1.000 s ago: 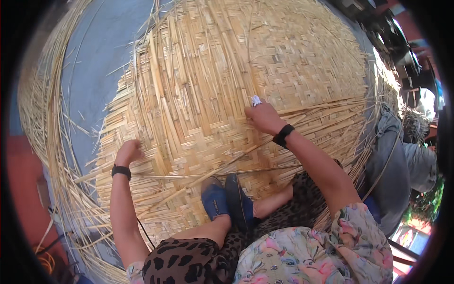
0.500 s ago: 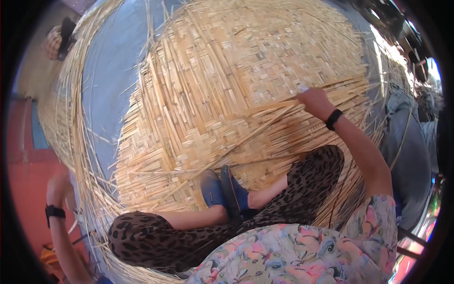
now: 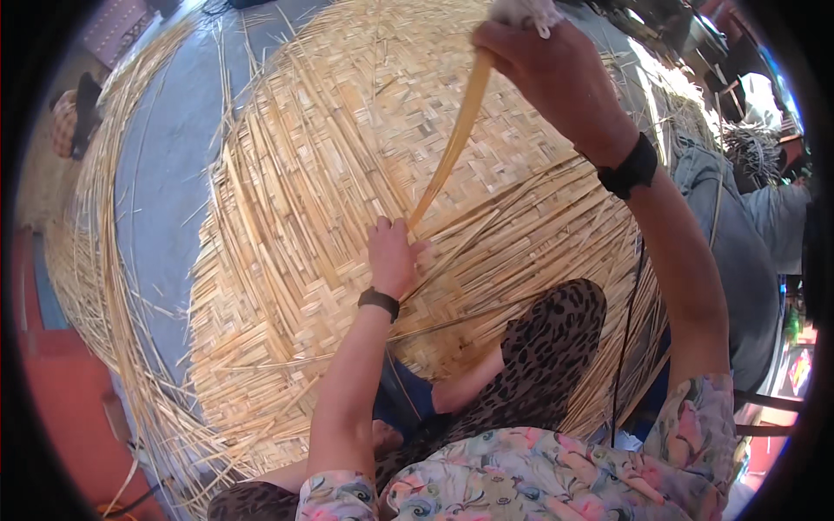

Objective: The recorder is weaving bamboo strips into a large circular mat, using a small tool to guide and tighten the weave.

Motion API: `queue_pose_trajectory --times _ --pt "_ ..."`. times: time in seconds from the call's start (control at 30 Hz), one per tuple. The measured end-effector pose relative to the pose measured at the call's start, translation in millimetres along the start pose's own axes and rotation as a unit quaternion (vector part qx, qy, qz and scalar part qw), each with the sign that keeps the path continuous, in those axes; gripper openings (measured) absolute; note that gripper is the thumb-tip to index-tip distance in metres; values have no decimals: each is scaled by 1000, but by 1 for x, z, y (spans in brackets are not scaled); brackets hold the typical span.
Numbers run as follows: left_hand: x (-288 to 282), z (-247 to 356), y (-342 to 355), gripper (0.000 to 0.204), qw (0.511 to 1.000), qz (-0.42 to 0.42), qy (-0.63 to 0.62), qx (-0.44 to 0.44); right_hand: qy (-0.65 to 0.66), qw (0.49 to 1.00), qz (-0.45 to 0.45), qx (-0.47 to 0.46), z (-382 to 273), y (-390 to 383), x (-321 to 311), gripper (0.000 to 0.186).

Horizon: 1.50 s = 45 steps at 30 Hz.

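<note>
Right grip (image 3: pixel 569 82) lifted, strip (image 3: pixel 455 139) slanting up rightward

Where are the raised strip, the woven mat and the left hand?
Raised strip (image 3: pixel 461 130), head view: its middle.
Woven mat (image 3: pixel 517 156), head view: its bare weave.
Left hand (image 3: pixel 393 263), head view: its back.

Floor: blue-grey floor (image 3: pixel 161 182), left of centre | left rim: red surface (image 3: pixel 65 382), wall or floor unclear, beside a dull blue panel (image 3: pixel 50 291) | upper left: brown ground (image 3: pixel 42 165), mauve patterned panel (image 3: pixel 109 33) | upper right: sunlit strip (image 3: pixel 650 65), glaring white | lower right: dark bars (image 3: pixel 769 401) before bright, blurred surroundings
</note>
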<state>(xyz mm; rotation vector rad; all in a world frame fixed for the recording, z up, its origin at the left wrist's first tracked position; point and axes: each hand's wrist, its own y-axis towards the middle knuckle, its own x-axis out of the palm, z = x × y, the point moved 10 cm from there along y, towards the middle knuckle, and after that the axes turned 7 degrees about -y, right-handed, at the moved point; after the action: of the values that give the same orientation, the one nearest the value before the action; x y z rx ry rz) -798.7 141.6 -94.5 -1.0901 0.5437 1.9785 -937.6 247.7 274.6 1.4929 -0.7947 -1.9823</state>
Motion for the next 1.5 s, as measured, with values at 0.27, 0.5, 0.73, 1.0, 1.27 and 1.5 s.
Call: queue_pose_trajectory --times 0.27,0.5,0.73,1.0,1.27,1.5 --pt "32 -93 -16 55 622 51 -729 -282 276 859 -281 327 -35 -128 268 53" --pt "5 -100 -27 52 698 62 -660 -271 235 810 -306 442 -83 -206 359 58" --pt "-2 -98 -22 47 705 111 -658 -241 324 798 -455 226 -114 -202 387 39" --pt "-69 -44 4 26 960 185 -209 -4 645 529 -361 416 -153 -238 337 46" --pt "42 -42 28 65 598 -274 -719 -225 646 563 -358 371 -138 -215 311 38" --pt "44 -61 24 79 721 -181 -631 -221 407 868 -218 181 -98 -243 253 24"
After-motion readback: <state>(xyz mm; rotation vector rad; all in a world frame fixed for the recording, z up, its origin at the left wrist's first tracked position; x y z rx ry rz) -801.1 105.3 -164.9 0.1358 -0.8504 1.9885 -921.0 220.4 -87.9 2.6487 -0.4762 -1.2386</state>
